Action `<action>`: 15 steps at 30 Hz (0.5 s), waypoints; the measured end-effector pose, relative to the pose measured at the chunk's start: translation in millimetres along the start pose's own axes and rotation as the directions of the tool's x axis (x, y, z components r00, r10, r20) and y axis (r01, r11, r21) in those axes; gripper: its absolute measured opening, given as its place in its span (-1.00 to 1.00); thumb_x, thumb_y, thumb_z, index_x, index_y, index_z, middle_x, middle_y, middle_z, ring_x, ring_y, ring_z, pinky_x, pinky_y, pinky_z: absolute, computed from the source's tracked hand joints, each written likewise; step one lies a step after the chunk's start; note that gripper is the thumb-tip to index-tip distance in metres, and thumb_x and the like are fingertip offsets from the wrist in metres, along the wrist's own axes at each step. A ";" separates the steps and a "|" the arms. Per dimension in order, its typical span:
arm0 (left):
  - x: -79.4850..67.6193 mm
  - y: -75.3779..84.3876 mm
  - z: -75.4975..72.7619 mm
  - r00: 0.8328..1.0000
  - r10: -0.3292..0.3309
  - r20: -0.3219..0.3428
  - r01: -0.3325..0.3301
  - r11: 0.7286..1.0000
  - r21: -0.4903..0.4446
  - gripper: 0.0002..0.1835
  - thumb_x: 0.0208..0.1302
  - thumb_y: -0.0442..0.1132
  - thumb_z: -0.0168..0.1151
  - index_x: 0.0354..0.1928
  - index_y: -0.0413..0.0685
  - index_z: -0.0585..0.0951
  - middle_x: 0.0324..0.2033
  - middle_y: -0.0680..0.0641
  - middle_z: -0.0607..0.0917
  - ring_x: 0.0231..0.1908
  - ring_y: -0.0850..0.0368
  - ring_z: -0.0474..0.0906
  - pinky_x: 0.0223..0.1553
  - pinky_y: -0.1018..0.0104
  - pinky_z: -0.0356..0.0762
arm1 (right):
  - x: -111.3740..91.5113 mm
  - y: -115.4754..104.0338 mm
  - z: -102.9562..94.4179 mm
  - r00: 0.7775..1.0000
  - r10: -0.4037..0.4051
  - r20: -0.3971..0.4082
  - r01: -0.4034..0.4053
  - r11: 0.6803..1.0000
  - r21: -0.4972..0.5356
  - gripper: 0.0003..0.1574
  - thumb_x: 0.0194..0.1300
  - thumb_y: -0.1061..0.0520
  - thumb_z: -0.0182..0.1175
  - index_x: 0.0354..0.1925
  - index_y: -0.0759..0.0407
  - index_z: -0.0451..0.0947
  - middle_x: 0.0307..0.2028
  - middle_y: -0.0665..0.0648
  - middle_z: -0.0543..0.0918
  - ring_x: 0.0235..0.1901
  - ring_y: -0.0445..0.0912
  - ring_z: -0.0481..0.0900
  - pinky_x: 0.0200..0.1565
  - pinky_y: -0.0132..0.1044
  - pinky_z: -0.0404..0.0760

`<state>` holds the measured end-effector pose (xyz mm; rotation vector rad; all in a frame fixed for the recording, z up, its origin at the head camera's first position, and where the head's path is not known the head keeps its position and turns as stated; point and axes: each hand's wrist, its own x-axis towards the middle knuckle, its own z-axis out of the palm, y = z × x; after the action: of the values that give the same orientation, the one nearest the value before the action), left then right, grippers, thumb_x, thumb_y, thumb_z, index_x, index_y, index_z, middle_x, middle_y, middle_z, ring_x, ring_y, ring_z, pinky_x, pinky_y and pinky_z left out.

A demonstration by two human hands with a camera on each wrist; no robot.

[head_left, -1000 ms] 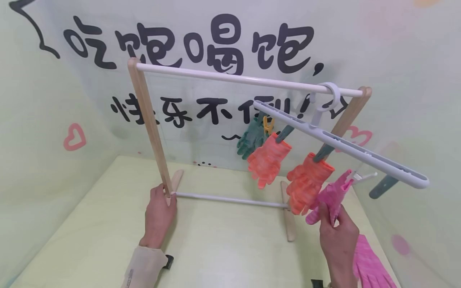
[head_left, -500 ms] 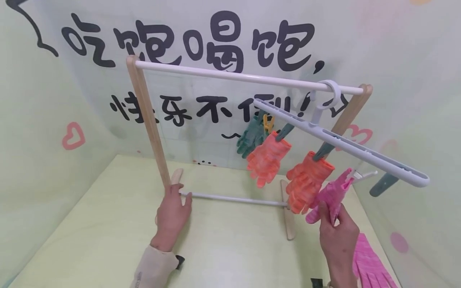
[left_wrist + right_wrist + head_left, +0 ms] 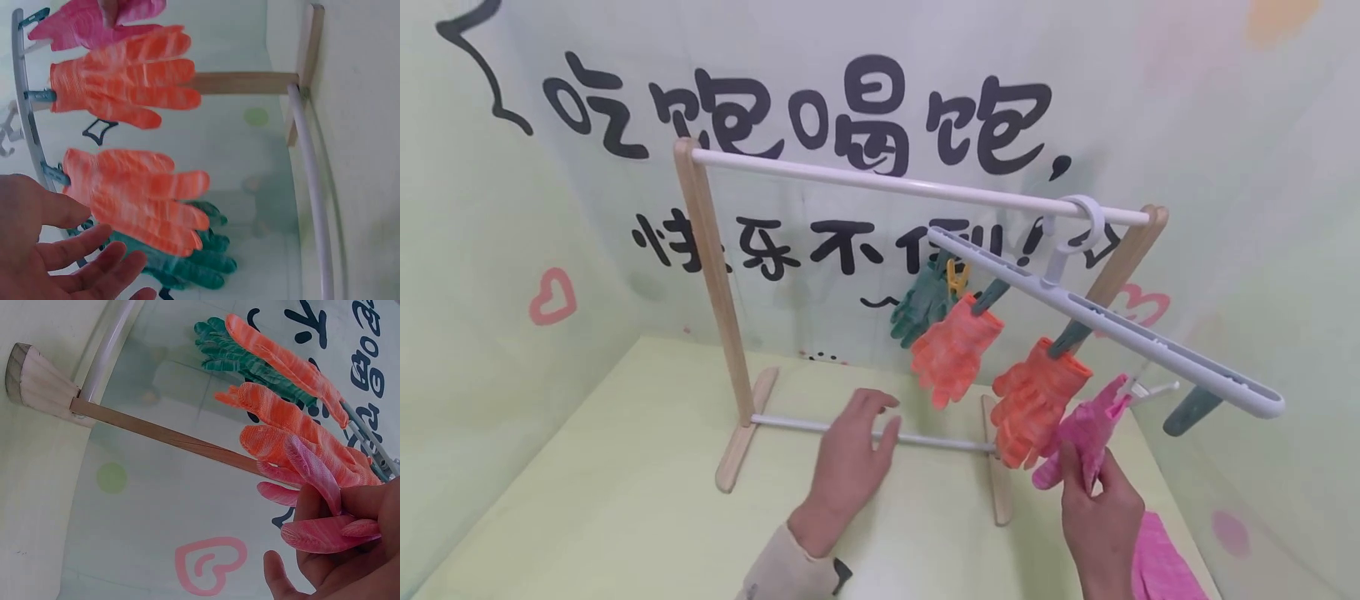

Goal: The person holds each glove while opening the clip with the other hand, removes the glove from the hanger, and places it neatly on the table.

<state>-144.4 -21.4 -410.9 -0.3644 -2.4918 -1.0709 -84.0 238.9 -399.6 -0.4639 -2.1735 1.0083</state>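
My right hand (image 3: 1101, 521) pinches the fingers of a pink glove (image 3: 1093, 417), whose cuff is at a white clip under a grey hanger (image 3: 1150, 343). In the right wrist view, several fingers of that pink glove (image 3: 312, 465) stick out around my fingers. My left hand (image 3: 846, 467), fingers loosely spread and holding nothing, is in front of the rack's lower bar. The left wrist view has my left hand (image 3: 62, 240) overlapping the lower orange glove (image 3: 134, 194). Two orange gloves (image 3: 1041, 404) and a green glove (image 3: 921, 304) hang from the hanger's clips.
The hanger hooks over the white top bar (image 3: 880, 179) of a wooden rack. Its left foot (image 3: 745, 433) and right foot (image 3: 997, 492) stand on the pale yellow table (image 3: 587, 500). Another pink glove (image 3: 1161, 562) lies at the right, partly behind my right forearm.
My left hand has let go of the rack's left post base and moved right, in front of the lower bar. My right hand keeps its hold on the pink glove. The head view has tilted slightly.
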 end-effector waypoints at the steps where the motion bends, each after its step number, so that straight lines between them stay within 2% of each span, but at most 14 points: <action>1: -1.1 6.9 2.8 0.999 0.032 0.000 -0.032 0.999 -0.021 -0.76 0.34 -0.15 0.27 0.02 0.07 0.62 -0.01 0.09 0.64 -0.07 0.17 0.66 -0.11 0.27 0.67 | -2.0 0.8 -0.6 1.000 0.015 0.005 -0.015 1.000 -0.010 -0.74 0.33 -0.01 0.29 -0.34 0.16 0.64 -0.40 0.22 0.74 -0.49 -0.41 0.38 -0.51 -0.56 0.38; 6: 0.8 36.2 13.8 0.985 0.174 -0.003 -0.173 0.978 -0.120 -0.80 0.38 -0.15 0.23 0.00 0.07 0.64 -0.03 0.11 0.65 -0.04 0.23 0.65 0.01 0.31 0.64 | -7.1 4.1 -1.4 0.999 0.050 0.018 -0.049 0.999 -0.019 -0.73 0.33 -0.05 0.29 -0.28 0.14 0.67 -0.32 0.26 0.76 -0.46 -0.44 0.38 -0.52 -0.57 0.38; 11: 6.8 62.6 18.7 0.968 0.251 0.004 -0.246 0.951 -0.185 -0.83 0.41 -0.14 0.18 -0.03 0.11 0.64 -0.08 0.16 0.64 -0.07 0.28 0.63 -0.03 0.43 0.62 | -5.9 2.3 -0.7 0.998 0.053 0.019 -0.052 0.999 -0.009 -0.72 0.33 -0.05 0.29 -0.23 0.14 0.68 -0.26 0.29 0.78 -0.44 -0.51 0.39 -0.50 -0.61 0.41; 15: 10.2 82.4 21.2 0.948 0.317 -0.027 -0.316 0.929 -0.193 -0.85 0.39 -0.18 0.20 -0.05 0.09 0.65 -0.12 0.16 0.64 -0.10 0.31 0.62 -0.07 0.53 0.58 | -5.9 -0.3 0.2 0.999 0.031 0.020 -0.031 1.000 0.001 -0.73 0.33 -0.03 0.29 -0.21 0.16 0.69 -0.24 0.30 0.78 -0.39 -0.61 0.40 -0.44 -0.65 0.41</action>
<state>-127.0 50.4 -367.5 -0.7986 -2.2332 -1.1772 -80.0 235.3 -402.0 -0.4901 -2.1894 1.0354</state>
